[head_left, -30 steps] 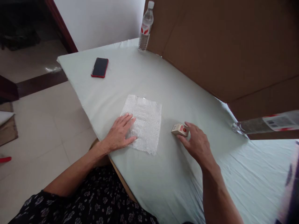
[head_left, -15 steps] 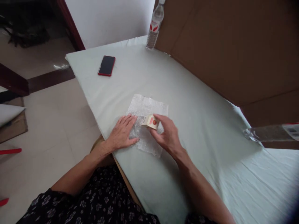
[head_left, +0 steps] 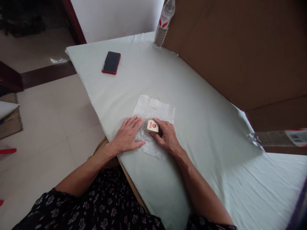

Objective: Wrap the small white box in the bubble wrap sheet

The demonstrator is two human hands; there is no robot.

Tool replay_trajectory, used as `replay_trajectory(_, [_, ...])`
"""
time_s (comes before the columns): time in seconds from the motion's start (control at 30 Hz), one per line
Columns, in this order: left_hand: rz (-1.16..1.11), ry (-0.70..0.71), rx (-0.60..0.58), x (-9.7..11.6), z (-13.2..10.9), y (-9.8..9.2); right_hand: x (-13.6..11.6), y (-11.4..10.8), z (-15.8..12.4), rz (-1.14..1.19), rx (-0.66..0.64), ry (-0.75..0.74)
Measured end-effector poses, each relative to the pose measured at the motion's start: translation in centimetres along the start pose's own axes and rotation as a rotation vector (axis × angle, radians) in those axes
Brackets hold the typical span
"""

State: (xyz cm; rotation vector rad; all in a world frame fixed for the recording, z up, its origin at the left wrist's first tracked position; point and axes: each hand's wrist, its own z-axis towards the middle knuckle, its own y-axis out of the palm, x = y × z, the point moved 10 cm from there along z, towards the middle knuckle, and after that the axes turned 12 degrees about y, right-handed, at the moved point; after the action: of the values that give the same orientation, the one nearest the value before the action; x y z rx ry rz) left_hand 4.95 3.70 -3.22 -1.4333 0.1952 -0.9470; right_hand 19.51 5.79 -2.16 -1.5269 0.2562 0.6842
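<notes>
A sheet of bubble wrap lies flat on the cloth-covered table. On its middle sits a small cream box with red print. My right hand has its thumb and fingers closed around the box's right side. Lying flat with fingers stretched out, my left hand rests on the left edge of the bubble wrap, just left of the box, and holds nothing.
A phone in a red case lies toward the table's far left. An upright plastic bottle stands against a large brown cardboard panel. Another bottle lies on its side at the right. Tiled floor is at left.
My right hand has lowered the box and moved it slightly left; it was tilted and now sits level on the bubble wrap. My left hand stays flat. The camera view has shifted a little.
</notes>
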Motion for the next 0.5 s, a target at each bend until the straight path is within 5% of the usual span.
replay_trajectory(0.3, [-0.150,-0.020,0.047,-0.2,-0.6,-1.3,0.1,-0.5,-0.5,0.063,0.055,-0.029])
replay_trajectory(0.5, [-0.166,0.042,-0.008,1.8,-4.7,-3.8,-2.5,-4.9,-6.9,0.033,0.115,-0.132])
